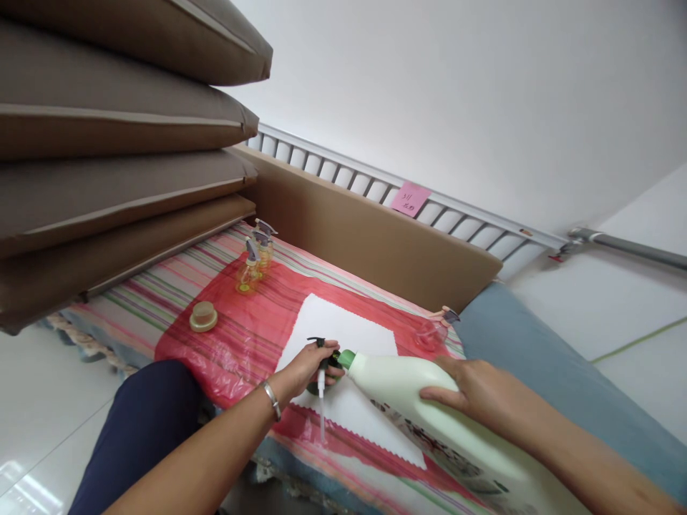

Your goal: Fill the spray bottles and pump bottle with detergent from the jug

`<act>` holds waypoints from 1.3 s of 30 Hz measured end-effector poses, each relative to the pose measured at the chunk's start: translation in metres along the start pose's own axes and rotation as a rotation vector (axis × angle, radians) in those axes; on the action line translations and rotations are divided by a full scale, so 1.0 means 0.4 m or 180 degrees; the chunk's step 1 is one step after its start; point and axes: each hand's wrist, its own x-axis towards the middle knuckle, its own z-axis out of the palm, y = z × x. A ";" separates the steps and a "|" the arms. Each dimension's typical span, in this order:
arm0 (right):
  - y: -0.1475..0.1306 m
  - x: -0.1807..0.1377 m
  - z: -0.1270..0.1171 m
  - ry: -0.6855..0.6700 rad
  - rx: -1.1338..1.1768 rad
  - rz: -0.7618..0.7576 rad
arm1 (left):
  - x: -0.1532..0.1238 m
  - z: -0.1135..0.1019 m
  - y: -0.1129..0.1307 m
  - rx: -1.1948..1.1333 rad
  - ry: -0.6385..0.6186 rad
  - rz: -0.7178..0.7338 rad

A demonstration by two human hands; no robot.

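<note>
In my left hand (310, 366) is a black-topped pump (321, 384), its pale dip tube hanging down. The same hand is closed around a small dark green bottle (314, 389), mostly hidden by my fingers. My right hand (468, 390) grips a large pale green jug (400, 378), which is tilted with its neck toward the left. The jug's green spout (347, 359) meets the small bottle's mouth; I cannot tell whether liquid flows. Beneath both lies a white sheet (351, 325) with zigzag edges, on a red plastic sheet (225, 343).
Several yellowish pump bottles (247, 275) stand at the back left, near a round translucent lid (203, 316). A clear pump bottle (431, 332) is at the right. Stacked brown cushions (123, 121) rise on the left. A cardboard panel (365, 236) leans against the railing (333, 168).
</note>
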 end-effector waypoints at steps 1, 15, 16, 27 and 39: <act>0.001 0.001 0.001 -0.0009 0.0008 -0.0007 | 0.000 0.000 0.000 0.0001 0.0001 -0.0001; 0.010 0.002 0.004 -0.0005 0.0080 -0.0030 | -0.003 0.002 0.001 0.0041 0.0010 0.0019; 0.011 0.003 0.005 -0.0001 0.0071 -0.0019 | -0.002 0.002 0.001 0.0045 0.0010 0.0017; 0.015 0.005 0.010 0.0042 0.0061 -0.0070 | 0.002 -0.003 -0.002 0.0085 0.0000 -0.0001; 0.020 0.005 0.013 0.0074 -0.0048 -0.0112 | 0.001 -0.003 -0.001 0.0131 0.0018 -0.0010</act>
